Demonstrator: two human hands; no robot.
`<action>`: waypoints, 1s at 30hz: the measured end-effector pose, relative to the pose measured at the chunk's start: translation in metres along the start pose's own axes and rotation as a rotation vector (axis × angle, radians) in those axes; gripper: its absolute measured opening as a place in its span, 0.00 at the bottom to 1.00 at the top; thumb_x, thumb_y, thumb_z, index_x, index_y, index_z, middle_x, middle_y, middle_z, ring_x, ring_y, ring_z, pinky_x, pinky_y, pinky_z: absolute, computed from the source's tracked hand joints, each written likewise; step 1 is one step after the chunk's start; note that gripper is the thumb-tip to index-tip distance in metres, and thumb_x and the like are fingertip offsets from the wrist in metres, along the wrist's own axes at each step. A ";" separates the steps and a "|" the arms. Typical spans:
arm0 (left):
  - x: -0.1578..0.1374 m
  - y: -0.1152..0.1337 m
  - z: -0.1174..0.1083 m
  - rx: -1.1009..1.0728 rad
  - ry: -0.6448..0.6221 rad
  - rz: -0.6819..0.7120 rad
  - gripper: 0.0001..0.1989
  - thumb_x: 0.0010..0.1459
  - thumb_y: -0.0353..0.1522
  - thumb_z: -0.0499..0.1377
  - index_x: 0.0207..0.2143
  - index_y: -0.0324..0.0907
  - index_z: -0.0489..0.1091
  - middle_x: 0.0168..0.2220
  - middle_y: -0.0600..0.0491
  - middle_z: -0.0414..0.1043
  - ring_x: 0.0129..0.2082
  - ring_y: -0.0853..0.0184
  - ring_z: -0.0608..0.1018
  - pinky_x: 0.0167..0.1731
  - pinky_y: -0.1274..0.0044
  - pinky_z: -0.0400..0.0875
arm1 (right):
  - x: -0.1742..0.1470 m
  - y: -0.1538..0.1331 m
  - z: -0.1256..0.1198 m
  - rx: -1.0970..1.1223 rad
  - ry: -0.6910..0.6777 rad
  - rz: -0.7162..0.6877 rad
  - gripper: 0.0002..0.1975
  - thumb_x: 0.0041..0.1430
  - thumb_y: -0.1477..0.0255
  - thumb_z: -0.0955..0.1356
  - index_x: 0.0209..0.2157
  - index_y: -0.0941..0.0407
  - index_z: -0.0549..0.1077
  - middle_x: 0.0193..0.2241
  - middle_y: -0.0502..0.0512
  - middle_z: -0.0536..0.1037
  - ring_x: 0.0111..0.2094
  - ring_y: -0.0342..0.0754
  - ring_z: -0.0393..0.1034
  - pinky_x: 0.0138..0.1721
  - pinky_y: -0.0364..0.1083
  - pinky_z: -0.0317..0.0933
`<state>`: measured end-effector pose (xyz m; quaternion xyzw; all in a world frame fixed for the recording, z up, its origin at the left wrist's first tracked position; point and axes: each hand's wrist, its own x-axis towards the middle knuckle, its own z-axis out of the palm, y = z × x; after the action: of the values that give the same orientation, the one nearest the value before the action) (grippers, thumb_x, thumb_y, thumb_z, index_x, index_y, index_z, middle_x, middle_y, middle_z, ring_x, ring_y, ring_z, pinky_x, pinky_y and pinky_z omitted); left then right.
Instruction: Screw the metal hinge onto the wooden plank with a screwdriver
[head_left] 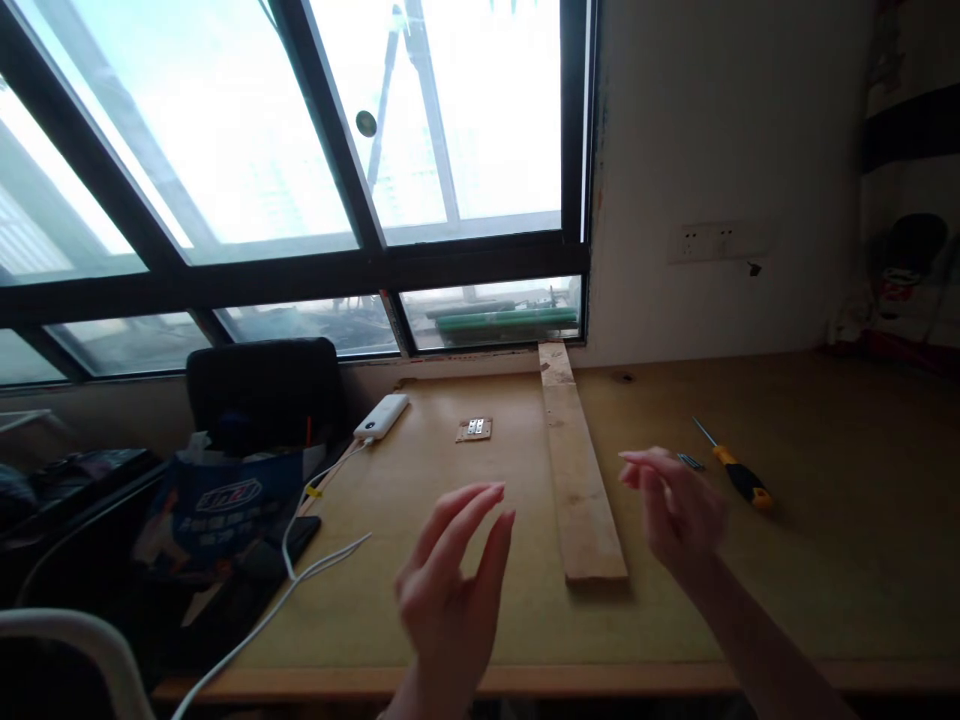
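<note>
My left hand is raised over the front of the table, thumb and fingers apart, with nothing between them. To the right of the wooden board, my right hand hovers with loosely bent fingers, slightly blurred; I see nothing in it. The board lies lengthwise between the two hands. Beside my right hand are several small screws and a screwdriver with a yellow and black handle. Beyond my left hand, small shiny metal pieces rest on a brown card.
A white power bank with a white cable lies along the table's left edge. Farther left stand a black chair and a blue printed bag. A window and a wall with a socket rise behind the table.
</note>
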<state>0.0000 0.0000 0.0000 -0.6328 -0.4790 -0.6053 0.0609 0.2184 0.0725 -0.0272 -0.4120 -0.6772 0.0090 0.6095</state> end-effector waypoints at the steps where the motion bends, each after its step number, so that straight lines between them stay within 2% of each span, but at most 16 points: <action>1: 0.002 -0.021 0.017 0.022 -0.039 -0.034 0.09 0.55 0.33 0.56 0.40 0.45 0.69 0.39 0.50 0.70 0.36 0.67 0.74 0.37 0.74 0.71 | 0.004 0.017 0.017 0.010 -0.027 0.007 0.11 0.61 0.67 0.59 0.35 0.54 0.71 0.26 0.52 0.74 0.28 0.45 0.69 0.30 0.43 0.63; 4: 0.005 -0.099 0.061 0.138 -0.198 -0.198 0.09 0.56 0.35 0.54 0.38 0.42 0.69 0.37 0.50 0.71 0.32 0.68 0.75 0.34 0.74 0.71 | 0.008 0.079 0.067 -0.020 -0.109 0.130 0.15 0.60 0.65 0.57 0.31 0.57 0.72 0.23 0.53 0.74 0.26 0.46 0.69 0.30 0.44 0.61; 7: 0.007 -0.176 0.087 0.338 -0.317 -0.291 0.14 0.55 0.34 0.54 0.43 0.39 0.66 0.41 0.46 0.69 0.40 0.63 0.73 0.41 0.72 0.69 | 0.000 0.131 0.096 -0.086 -0.115 0.310 0.19 0.59 0.63 0.56 0.31 0.58 0.72 0.23 0.56 0.76 0.26 0.47 0.70 0.31 0.44 0.61; 9: 0.010 -0.213 0.098 0.490 -0.358 -0.331 0.20 0.54 0.35 0.55 0.48 0.35 0.62 0.45 0.42 0.67 0.45 0.60 0.71 0.47 0.69 0.65 | -0.008 0.150 0.102 -0.090 -0.117 0.398 0.20 0.58 0.60 0.56 0.31 0.58 0.72 0.24 0.57 0.77 0.26 0.48 0.71 0.31 0.44 0.61; 12: 0.016 -0.241 0.112 0.627 -0.440 -0.366 0.29 0.52 0.39 0.56 0.53 0.32 0.58 0.51 0.37 0.62 0.53 0.56 0.65 0.52 0.66 0.59 | -0.018 0.163 0.102 -0.042 -0.108 0.505 0.21 0.57 0.57 0.56 0.30 0.58 0.72 0.24 0.58 0.77 0.25 0.49 0.71 0.29 0.44 0.61; 15: 0.019 -0.249 0.121 0.683 -0.554 -0.357 0.28 0.54 0.45 0.53 0.53 0.39 0.60 0.57 0.39 0.56 0.57 0.54 0.59 0.54 0.62 0.54 | -0.020 0.169 0.102 -0.012 -0.101 0.577 0.23 0.56 0.55 0.57 0.29 0.58 0.72 0.24 0.58 0.78 0.25 0.49 0.72 0.28 0.44 0.61; 18: 0.016 -0.244 0.122 0.716 -0.600 -0.295 0.23 0.57 0.45 0.47 0.51 0.44 0.63 0.58 0.43 0.57 0.57 0.55 0.58 0.53 0.61 0.54 | -0.020 0.174 0.104 -0.019 -0.121 0.592 0.24 0.56 0.54 0.57 0.29 0.58 0.72 0.23 0.59 0.77 0.26 0.50 0.72 0.29 0.44 0.61; 24: 0.013 -0.222 0.118 0.718 -0.642 -0.153 0.20 0.59 0.43 0.46 0.43 0.44 0.69 0.48 0.45 0.67 0.48 0.60 0.67 0.48 0.69 0.59 | -0.020 0.174 0.106 -0.050 -0.180 0.562 0.23 0.56 0.54 0.57 0.29 0.57 0.72 0.23 0.58 0.78 0.27 0.51 0.72 0.30 0.45 0.61; 30: 0.010 -0.201 0.124 0.748 -0.692 -0.147 0.22 0.58 0.46 0.45 0.35 0.42 0.72 0.38 0.44 0.70 0.37 0.61 0.71 0.39 0.71 0.63 | -0.018 0.167 0.103 -0.060 -0.181 0.580 0.22 0.56 0.55 0.57 0.28 0.57 0.72 0.24 0.59 0.78 0.26 0.51 0.72 0.31 0.45 0.61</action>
<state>-0.0508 0.1936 -0.1248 -0.6958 -0.6980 -0.1502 0.0785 0.2222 0.2231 -0.1542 -0.6036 -0.5829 0.1992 0.5063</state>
